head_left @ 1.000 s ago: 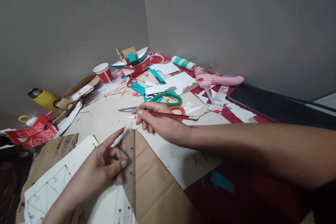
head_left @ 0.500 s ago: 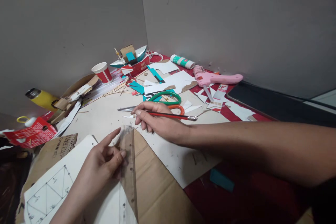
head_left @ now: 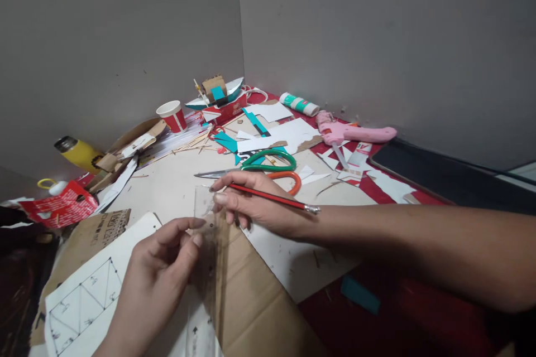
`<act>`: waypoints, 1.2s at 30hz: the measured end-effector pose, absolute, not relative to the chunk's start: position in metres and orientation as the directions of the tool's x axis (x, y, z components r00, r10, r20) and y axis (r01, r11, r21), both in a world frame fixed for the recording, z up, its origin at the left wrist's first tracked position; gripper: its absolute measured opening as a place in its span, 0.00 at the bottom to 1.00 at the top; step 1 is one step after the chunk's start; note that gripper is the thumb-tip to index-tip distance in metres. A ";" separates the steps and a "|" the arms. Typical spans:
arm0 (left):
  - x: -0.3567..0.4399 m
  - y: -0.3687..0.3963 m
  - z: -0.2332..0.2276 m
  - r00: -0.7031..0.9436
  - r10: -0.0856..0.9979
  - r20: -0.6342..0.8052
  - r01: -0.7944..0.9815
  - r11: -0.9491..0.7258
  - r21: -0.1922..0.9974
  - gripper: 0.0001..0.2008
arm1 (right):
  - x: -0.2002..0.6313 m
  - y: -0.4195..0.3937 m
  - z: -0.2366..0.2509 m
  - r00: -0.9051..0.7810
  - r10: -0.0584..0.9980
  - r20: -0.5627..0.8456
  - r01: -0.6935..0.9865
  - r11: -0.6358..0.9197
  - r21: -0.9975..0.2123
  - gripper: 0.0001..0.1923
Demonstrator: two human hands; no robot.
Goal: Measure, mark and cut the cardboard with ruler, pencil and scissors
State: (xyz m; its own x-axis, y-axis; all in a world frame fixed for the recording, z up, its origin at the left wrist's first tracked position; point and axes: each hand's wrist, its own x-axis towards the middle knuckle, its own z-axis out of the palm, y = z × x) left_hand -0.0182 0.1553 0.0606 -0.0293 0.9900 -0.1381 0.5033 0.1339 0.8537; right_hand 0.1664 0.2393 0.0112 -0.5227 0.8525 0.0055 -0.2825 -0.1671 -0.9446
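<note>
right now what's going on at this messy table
A person is working over a white sheet with triangles drawn on it, lying on cardboard. The left hand pinches a clear ruler, and the right hand holds a red pencil and touches the ruler's far end. Scissors lie just beyond.

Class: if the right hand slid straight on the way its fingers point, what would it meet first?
The right hand, holding a red pencil, points left across the table. Its fingertips already seem to touch the clear plastic ruler; beyond lies bare white board, though depth is unclear.
</note>
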 end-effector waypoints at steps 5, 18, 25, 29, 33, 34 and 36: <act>-0.014 0.158 0.057 0.093 0.959 -0.269 0.413 0.209 0.887 0.18 | 0.166 0.246 0.013 -0.569 0.822 -0.038 -0.307 -0.255 -0.917 0.14; -0.006 0.141 0.047 0.332 0.793 -0.511 0.698 0.158 0.699 0.24 | 0.172 0.254 0.013 -0.269 0.960 -0.075 -0.032 -0.087 -0.996 0.10; -0.006 0.149 0.048 0.281 0.859 -0.428 0.665 0.148 0.733 0.19 | 0.173 0.255 0.012 -0.253 0.966 0.048 -0.279 -0.026 -0.960 0.15; -0.008 0.148 0.046 0.236 0.962 -0.139 0.695 -0.067 0.716 0.18 | 0.174 0.256 0.018 -0.245 0.969 0.020 -0.400 -0.082 -0.913 0.19; -0.007 0.138 0.039 0.302 0.846 0.441 0.874 -0.430 0.227 0.10 | 0.172 0.245 0.020 -0.373 0.926 -0.054 -0.384 -0.206 -0.900 0.22; -0.005 0.136 0.037 0.330 0.811 0.483 0.871 -0.459 0.175 0.12 | 0.171 0.240 0.021 -0.419 0.906 -0.051 -0.355 -0.216 -0.909 0.21; -0.001 0.134 0.033 0.360 0.790 0.496 0.854 -0.493 0.166 0.16 | 0.170 0.228 0.024 -0.513 0.857 -0.054 -0.269 -0.220 -0.938 0.21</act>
